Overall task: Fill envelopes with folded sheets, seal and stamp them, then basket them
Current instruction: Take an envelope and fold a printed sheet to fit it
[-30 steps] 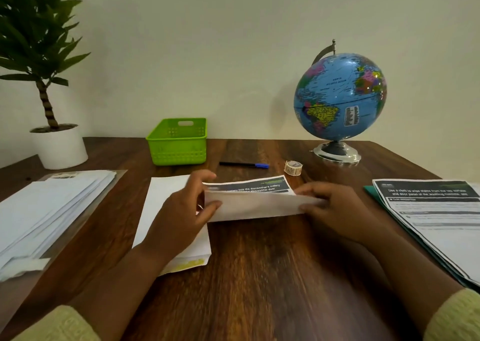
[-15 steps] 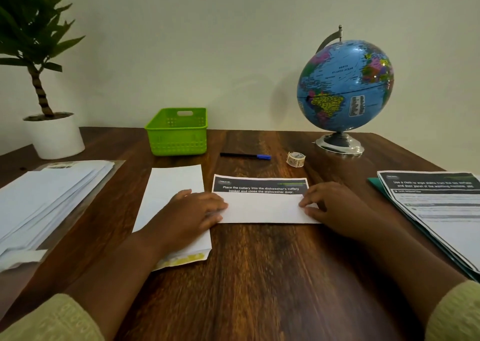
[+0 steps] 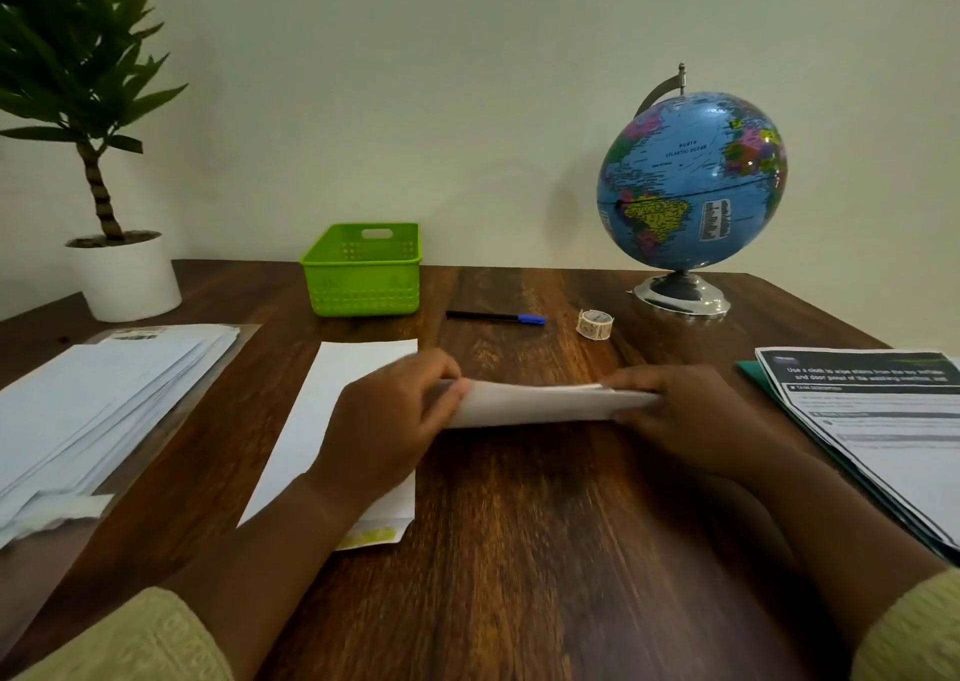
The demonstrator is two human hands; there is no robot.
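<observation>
While the left hand [image 3: 384, 420] and right hand [image 3: 691, 415] each pinch an end of the folded white paper sheet [image 3: 535, 404] at mid-desk, the edges need squaring. A firm crease, I judge, helps it slide into the white envelope [image 3: 332, 410] just left.

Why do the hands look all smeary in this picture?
Head view: the left hand, right hand and folded sheet are motion-blurred; the globe and green basket stay sharper, in dim light; the globe casts a soft shadow on the wall.
</observation>
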